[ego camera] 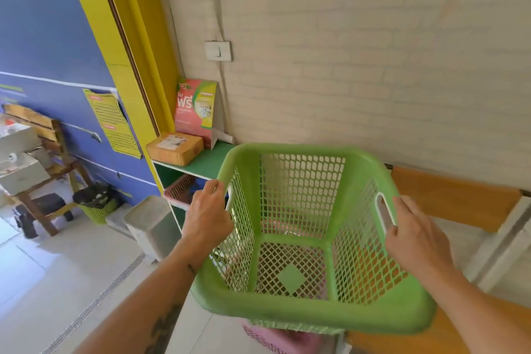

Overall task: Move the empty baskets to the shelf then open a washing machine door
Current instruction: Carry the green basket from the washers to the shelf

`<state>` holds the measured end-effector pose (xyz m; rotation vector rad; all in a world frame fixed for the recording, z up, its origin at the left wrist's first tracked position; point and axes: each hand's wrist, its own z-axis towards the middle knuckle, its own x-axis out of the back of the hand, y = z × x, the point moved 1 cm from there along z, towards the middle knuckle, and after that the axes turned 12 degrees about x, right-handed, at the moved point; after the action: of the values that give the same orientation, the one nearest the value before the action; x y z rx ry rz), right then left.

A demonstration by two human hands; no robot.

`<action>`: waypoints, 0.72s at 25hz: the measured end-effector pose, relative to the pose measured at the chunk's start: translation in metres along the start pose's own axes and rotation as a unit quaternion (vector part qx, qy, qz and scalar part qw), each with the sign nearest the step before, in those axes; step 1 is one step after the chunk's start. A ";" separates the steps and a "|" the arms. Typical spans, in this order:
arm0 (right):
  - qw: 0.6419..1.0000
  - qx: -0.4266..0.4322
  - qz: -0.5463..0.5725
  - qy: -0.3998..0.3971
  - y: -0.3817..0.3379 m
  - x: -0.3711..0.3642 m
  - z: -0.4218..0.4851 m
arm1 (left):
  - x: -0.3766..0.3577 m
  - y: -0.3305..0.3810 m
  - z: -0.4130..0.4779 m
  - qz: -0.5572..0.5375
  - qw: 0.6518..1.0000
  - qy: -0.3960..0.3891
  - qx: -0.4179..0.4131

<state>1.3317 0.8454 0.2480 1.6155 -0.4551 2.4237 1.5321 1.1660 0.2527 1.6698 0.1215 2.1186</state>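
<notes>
I hold an empty green mesh basket (304, 198) in the air in front of me, tipped slightly toward me. My left hand (208, 215) grips its left handle and my right hand (413, 236) grips its right handle. A pink basket (275, 339) shows just under the green one at the bottom edge. Behind the basket stands a low shelf with a green top (209, 162). A reddish basket (179, 188) sits on the shelf's lower level. No washing machine is in view.
An orange parcel (175, 148) and a red-and-green box (196, 110) lie on the shelf top by the brick wall. A grey bin (150, 221) stands left of the shelf. An orange-topped bench (454, 198) is at the right. A green wastebasket (99, 204) and wooden chair (48, 169) are at far left.
</notes>
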 end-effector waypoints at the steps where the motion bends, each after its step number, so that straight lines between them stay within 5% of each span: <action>1: 1.000 -0.016 0.004 -0.004 -0.001 -0.012 0.008 | -0.012 -0.002 0.018 -0.004 1.000 -0.008 -0.008; 9: 0.987 -0.159 0.003 -0.023 -0.042 -0.090 0.042 | -0.108 -0.029 0.146 -0.014 0.990 -0.096 -0.099; 18: 0.967 -0.241 -0.024 -0.079 -0.061 -0.165 0.037 | -0.189 -0.042 0.188 -0.020 0.968 -0.212 -0.135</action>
<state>1.4476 0.8901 0.1179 1.5732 -0.9349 1.9482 1.7547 1.0932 0.1188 1.8837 -0.2517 1.6164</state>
